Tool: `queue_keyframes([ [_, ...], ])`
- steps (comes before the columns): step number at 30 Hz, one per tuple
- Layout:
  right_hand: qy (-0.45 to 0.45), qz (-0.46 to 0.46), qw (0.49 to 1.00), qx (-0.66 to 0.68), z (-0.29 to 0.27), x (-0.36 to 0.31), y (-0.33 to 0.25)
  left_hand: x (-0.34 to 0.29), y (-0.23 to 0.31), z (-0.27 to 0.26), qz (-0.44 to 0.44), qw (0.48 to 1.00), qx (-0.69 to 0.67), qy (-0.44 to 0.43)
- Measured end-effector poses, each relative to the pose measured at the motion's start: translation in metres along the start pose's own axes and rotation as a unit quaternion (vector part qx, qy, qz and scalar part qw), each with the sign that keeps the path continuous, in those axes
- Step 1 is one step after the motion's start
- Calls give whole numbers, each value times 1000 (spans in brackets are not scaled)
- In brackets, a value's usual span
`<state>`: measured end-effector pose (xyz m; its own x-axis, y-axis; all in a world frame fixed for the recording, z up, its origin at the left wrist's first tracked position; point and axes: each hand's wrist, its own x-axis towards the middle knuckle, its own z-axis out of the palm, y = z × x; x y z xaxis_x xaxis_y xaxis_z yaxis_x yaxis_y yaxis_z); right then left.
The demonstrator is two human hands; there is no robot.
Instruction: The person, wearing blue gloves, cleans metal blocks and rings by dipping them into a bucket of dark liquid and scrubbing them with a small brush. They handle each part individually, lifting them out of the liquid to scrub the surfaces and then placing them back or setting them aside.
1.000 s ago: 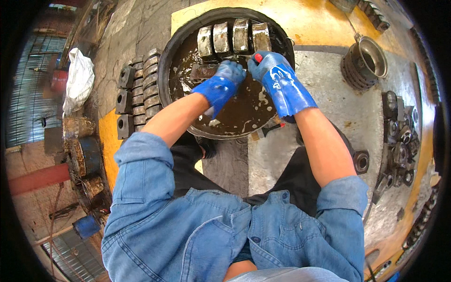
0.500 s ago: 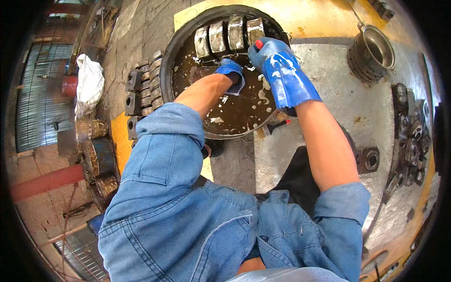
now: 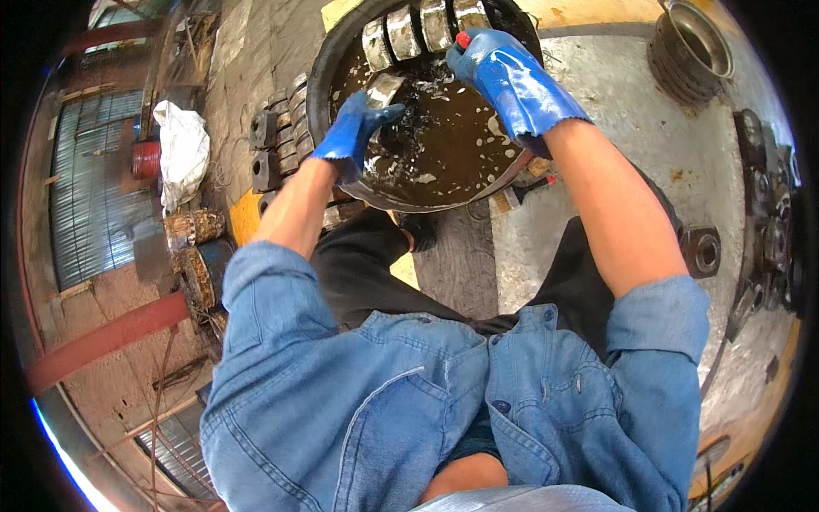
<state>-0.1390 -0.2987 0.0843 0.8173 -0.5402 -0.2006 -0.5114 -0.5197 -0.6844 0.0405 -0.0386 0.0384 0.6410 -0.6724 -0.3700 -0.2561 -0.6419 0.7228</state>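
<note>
Basin (image 3: 337, 51): round, dark, on the floor, holding murky brown liquid (image 3: 444, 141). Four grey metal blocks (image 3: 422, 26) stand in a row at its far side.

Left hand (image 3: 354, 128), blue glove: fingers closed on another grey block (image 3: 384, 87), held tilted at the liquid's surface near the left rim.

Right hand (image 3: 503, 72), blue glove: over the far right of the basin, fingers curled around a red-tipped tool (image 3: 463, 39); the rest of the tool is hidden.

More blocks (image 3: 277, 141) lie in rows on the floor left of the basin. Ribbed metal cylinder (image 3: 691, 51) stands well right.
</note>
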Motion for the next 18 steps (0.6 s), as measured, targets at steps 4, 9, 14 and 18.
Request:
queue_keyframes([
  [4, -10, 13, 1000, -11, 6, -11, 4, -29, 12, 33, -43, 991, -119, 35],
  [9, -41, 27, 999, -19, 26, -12, 7, -48, 1, 56, -11, 980, -180, 85],
  [14, -62, 34, 997, 17, 61, -4, 22, -29, -49, 68, -12, 987, -81, 138],
  [18, -100, 37, 994, 8, 84, -7, 20, -39, -31, 58, -107, 987, 31, 117],
])
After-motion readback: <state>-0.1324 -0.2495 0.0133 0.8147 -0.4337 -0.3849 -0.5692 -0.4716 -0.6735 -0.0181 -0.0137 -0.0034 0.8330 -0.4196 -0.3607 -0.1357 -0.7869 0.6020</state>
